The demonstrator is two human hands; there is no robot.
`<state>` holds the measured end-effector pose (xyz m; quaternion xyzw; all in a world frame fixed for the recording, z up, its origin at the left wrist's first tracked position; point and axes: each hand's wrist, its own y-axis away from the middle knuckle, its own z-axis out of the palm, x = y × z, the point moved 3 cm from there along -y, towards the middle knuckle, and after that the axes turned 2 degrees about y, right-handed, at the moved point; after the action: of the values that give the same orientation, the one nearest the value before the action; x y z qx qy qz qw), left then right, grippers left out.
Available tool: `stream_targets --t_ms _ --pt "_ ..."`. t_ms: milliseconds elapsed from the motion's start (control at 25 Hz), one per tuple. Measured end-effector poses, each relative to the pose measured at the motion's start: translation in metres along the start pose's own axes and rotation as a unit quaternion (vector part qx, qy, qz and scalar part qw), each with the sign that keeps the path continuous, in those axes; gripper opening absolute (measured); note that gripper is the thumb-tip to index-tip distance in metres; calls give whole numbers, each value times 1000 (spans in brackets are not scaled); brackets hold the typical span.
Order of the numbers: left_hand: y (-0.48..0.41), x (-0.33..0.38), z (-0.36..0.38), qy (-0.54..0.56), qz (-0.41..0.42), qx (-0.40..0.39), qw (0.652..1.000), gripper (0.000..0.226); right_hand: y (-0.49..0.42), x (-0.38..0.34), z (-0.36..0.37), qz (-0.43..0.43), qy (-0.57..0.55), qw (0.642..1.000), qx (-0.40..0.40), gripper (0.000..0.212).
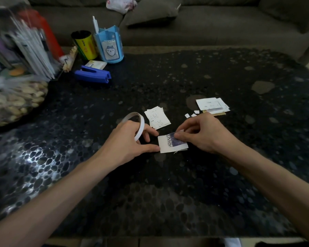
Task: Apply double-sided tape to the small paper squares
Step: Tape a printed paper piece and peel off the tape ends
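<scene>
White tape roll (140, 130), partly hidden, gripped by left hand (127, 139); right hand (202, 132) pinches paper (166, 146).

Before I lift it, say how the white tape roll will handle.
The tape roll is a thin, nearly hollow hoop, so probably very light and easily squashed. Held on edge by the left hand, it would likely roll or topple if released.
</scene>
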<state>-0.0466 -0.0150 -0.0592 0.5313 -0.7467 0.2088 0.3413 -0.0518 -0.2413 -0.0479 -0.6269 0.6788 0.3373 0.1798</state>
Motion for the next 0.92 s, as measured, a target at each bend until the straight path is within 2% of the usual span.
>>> stream_targets --t_ms 160,360,920 --pt "0 -1 0 0 3 -2 1000 34 0 1 1 -3 7 1000 2 8" --pt "-3 -4 3 2 10 4 1000 16 0 2 1 -8 3 1000 5 10" --pt "-1 -1 7 9 28 9 1000 20 0 4 2 -21 10 1000 13 11"
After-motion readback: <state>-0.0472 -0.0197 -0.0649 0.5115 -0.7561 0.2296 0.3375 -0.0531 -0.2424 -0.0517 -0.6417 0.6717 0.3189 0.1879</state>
